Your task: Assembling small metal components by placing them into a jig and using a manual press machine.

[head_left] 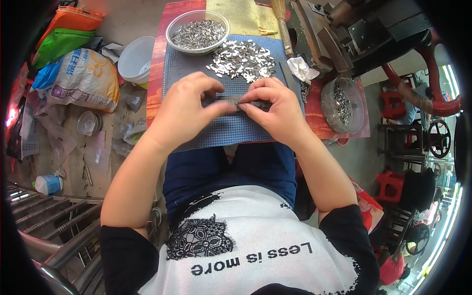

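On a blue textured mat [196,132], both hands meet over a narrow dark metal strip [227,100]. My left hand [187,105] is by its left end, with thumb and fingers curved and apart. The fingertips of my right hand [278,108] are pinched together at the strip's right part; what they hold is too small and covered to name. Just beyond the hands lies a loose pile of small silver and dark metal pieces [243,59]. A clear round bowl [172,24] behind it, to the left, is filled with similar small pieces.
At the right edge sits a clear tub [361,110] of small pieces, near a crumpled white tissue [302,70] and a brush [282,24]. Dark machinery [339,39] stands at the back right. A white bucket [135,59] and a printed sack [83,81] are left of the table.
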The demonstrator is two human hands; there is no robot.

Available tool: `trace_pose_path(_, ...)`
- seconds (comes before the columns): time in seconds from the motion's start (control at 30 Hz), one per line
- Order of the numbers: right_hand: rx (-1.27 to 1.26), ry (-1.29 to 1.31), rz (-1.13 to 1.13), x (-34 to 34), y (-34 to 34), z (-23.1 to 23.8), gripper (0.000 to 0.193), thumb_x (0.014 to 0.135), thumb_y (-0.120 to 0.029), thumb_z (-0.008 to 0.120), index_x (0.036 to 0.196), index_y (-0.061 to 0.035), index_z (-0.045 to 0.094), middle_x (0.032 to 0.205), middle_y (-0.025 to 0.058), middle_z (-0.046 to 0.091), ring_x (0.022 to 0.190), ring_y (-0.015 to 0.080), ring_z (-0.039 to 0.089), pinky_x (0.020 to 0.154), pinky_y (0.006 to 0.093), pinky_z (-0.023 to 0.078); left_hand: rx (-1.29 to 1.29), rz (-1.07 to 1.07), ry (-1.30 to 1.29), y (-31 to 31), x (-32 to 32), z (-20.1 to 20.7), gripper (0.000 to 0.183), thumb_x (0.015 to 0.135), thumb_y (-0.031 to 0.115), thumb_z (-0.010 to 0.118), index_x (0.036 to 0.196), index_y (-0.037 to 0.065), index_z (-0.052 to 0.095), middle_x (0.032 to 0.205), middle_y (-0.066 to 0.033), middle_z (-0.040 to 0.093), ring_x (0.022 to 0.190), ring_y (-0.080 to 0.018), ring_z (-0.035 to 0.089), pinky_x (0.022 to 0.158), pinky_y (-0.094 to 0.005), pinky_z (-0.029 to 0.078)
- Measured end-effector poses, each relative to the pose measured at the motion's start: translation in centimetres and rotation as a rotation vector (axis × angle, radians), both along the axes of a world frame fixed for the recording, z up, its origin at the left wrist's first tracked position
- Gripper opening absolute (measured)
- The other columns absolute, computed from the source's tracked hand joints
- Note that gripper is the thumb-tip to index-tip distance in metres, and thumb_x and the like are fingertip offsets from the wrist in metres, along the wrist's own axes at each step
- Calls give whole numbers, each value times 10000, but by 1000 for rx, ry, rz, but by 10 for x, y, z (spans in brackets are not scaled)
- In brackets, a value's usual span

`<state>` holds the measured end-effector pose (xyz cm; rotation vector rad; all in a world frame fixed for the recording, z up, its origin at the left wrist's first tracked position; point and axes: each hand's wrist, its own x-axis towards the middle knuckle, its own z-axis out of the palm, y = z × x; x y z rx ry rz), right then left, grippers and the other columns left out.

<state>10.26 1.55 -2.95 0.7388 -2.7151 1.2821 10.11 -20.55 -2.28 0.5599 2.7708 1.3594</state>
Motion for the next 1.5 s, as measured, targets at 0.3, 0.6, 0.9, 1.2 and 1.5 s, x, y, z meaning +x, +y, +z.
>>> trace_pose_path(0.3, -217, -94, -196, -20, 25, 4, 138, 864, -122, 730, 946, -13, 750, 889, 55, 701, 766, 133, 584, 691, 273, 466, -36, 63, 159, 0, 15, -19, 290, 709, 109, 843, 935, -6, 704, 930, -96, 643, 882, -248, 638, 765, -333, 515)
trace_pose_path(0.6, -193, 106, -212, -5, 24, -21, 104, 910, -70, 690, 979, 2, 717, 841, 24, 615, 687, 79, 487, 623, 218, 380, -362, 240, 402, -42, -82, 34, 517, 777, 255, 816, 1220, 30, 672, 1073, -154, 681, 1088, -319, 600, 933, -405, 480)
trace_pose_path(0.9, -200, 86, -220, -5, 23, -15, 102, 868, -96, 710, 940, -26, 732, 806, 84, 646, 717, 200, 548, 657, 305, 450, -687, 89, 19, -25, -136, 42, 334, 777, 260, 826, 994, 20, 745, 1025, -180, 731, 991, -342, 698, 909, -432, 532)
trace_pose_path(1.2, -220, 153, -150, -58, -6, 23, 129, 872, -120, 696, 943, -15, 723, 827, 110, 673, 788, 226, 630, 705, 324, 490, -274, 106, 35, -26, -127, 19, 255, 777, 203, 794, 1000, 82, 791, 978, -143, 748, 1008, -319, 668, 920, -387, 504)
trace_pose_path(1.5, 300, 186, 8, -137, -61, 35, 295, 922, -330, 637, 915, -49, 728, 938, 189, 680, 984, 396, 599, 897, 476, 474, -103, 103, 284, -32, -120, 4, 175, 782, 234, 790, 926, 138, 809, 970, -47, 748, 1044, -270, 597, 980, -406, 444)
